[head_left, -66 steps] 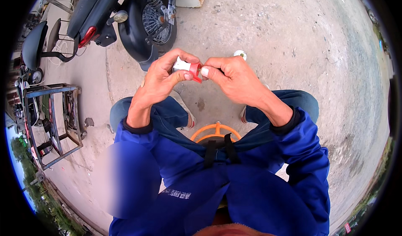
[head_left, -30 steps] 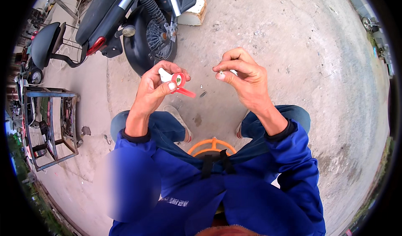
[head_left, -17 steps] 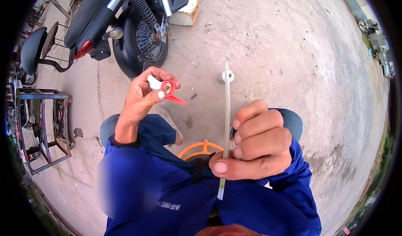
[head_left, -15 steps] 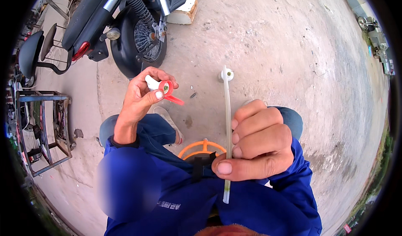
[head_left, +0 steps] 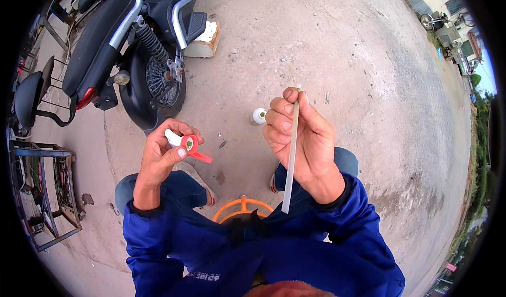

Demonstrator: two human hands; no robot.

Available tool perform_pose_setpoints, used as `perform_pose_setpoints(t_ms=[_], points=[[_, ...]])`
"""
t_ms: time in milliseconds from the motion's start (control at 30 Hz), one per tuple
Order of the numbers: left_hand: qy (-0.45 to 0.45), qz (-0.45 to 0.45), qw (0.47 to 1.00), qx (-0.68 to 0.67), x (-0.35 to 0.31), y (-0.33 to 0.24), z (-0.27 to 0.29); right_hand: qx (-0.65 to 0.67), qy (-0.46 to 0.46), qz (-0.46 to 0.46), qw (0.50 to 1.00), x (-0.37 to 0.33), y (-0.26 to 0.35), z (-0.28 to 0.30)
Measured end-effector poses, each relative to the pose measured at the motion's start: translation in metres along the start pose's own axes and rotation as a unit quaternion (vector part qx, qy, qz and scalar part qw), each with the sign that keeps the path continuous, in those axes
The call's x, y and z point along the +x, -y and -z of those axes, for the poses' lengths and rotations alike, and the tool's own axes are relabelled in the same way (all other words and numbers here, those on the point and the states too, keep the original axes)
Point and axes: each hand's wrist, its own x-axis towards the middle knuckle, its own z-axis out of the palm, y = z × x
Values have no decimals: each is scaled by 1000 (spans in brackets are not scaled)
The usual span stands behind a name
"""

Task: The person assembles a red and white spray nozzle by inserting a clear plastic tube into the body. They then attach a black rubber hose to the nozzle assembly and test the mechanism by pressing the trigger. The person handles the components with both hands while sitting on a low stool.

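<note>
Between the person's knees curves an orange metal frame (head_left: 243, 205), partly covered by the blue cloth jacket (head_left: 342, 234). Ahead of it, the left hand (head_left: 154, 159) holds a small white plastic spout (head_left: 173, 137) fitted with a red plastic ring (head_left: 198, 147) and a flat red strip (head_left: 202, 157). Its fingers are half curled, thumb on the front of the spout piece, the others wrapped behind. The ring's round opening faces the camera, with something green inside, too small to identify.

Well apart from it, the right hand (head_left: 312, 147) has a long, thin, translucent plastic tube (head_left: 291, 165). Its fingers are closed in a pinch at the tube's upper end, the remaining ones bent; the other end hangs free toward the person, and the pinched end looks greenish.

On the grey concrete ground (head_left: 242, 160) between the hands stands a round white bottle (head_left: 257, 117), its mouth showing a greenish centre; the depth of its contents is hidden.

Farther left, an open blue-and-rust metal rack (head_left: 39, 152) contains jumbled, indistinct pieces. Beyond stands a black scooter (head_left: 97, 31), a white-topped block (head_left: 206, 40) near its rear wheel.
</note>
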Motion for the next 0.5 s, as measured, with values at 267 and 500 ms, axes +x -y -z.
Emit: perform_pose_setpoints(t_ms=[267, 500], points=[[-6, 19, 1000, 6, -4, -1, 1, 7, 31, -64, 997, -21, -16, -15], [-6, 27, 1000, 11, -1, 1, -2, 29, 42, -92, 994, -25, -18, -15]])
